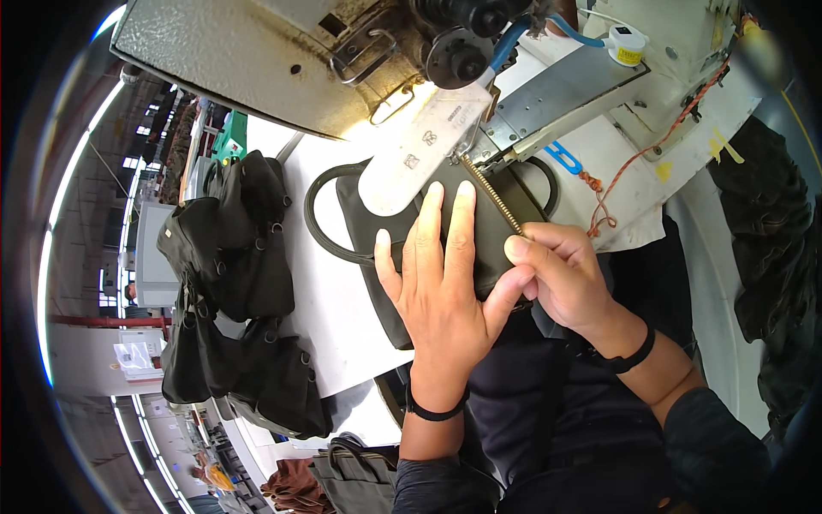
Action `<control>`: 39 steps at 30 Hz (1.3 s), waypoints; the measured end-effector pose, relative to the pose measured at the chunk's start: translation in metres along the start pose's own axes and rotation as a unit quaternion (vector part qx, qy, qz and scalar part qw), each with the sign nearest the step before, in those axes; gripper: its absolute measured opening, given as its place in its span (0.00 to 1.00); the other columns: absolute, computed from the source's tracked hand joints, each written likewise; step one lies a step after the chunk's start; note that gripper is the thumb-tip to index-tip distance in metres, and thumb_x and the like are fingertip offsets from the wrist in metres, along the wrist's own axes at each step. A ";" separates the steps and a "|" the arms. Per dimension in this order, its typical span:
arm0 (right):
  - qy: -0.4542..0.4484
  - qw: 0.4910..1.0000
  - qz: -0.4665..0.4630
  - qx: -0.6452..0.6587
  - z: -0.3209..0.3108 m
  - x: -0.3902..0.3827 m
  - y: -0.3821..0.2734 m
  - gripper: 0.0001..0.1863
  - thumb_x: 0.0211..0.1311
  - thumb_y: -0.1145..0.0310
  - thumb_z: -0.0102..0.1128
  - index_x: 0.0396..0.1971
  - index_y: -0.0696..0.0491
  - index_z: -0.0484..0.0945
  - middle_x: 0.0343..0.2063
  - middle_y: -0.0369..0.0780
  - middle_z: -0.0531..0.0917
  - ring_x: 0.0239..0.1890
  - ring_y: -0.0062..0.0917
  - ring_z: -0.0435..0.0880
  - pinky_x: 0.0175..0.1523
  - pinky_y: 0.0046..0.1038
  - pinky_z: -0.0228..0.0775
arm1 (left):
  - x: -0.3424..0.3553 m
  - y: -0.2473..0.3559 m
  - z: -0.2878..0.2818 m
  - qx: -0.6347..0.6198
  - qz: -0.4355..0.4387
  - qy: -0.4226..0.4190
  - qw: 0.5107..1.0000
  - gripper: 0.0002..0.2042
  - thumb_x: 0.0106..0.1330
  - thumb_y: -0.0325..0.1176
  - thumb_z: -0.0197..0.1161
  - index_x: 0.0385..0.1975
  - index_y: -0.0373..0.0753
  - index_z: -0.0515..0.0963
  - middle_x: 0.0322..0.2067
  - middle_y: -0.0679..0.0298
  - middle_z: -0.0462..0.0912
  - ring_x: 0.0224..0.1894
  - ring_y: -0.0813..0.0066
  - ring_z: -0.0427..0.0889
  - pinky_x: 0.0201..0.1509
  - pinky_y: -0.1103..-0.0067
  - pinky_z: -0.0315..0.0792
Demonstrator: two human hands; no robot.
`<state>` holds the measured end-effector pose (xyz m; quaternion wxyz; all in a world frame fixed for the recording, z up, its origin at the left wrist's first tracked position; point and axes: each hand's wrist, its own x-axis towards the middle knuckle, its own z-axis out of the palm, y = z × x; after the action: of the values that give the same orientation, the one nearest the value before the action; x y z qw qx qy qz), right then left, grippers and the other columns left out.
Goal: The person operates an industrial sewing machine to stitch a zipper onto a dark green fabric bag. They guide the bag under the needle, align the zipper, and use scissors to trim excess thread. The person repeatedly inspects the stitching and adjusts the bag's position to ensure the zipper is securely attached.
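A dark olive bag (364, 227) with loop handles lies under the head of a sewing machine (522, 94). Along it runs a zipper (492, 193) with brass-coloured teeth, its far end at the machine's needle area. My left hand (441, 270) rests flat on the bag with the fingers spread, left of the zipper. Between thumb and fingers, my right hand (556, 270) pinches the near end of the zipper. The thumb of my left hand comes close to the right fingertips. A white guard plate (419, 154) partly hides the stitching spot.
Several black bags (244, 248) are piled on the white table to the left. At the right hang dark fabric pieces (766, 214). An orange cord (634, 158) and a blue plastic piece (562, 158) are beside the machine bed. A grey-green bag (355, 471) sits low, near brown cloth (300, 487).
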<state>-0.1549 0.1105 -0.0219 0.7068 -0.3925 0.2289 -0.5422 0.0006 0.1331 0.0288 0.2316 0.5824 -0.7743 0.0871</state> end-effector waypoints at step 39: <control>0.020 0.986 -0.009 -0.164 0.010 0.064 -0.017 0.16 0.78 0.64 0.60 0.29 0.56 0.83 0.23 0.30 0.79 0.28 0.11 0.73 0.37 0.18 0.63 | 0.018 -0.030 0.043 -0.152 0.032 0.222 0.963 0.19 0.61 0.27 0.74 0.52 0.38 0.82 0.54 0.57 0.86 0.56 0.56 0.84 0.64 0.65 0.71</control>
<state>-0.1378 0.0516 0.0041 0.6230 -0.4945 0.3249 -0.5115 0.0138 0.0912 -0.0051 0.4803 0.4818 -0.7257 0.1029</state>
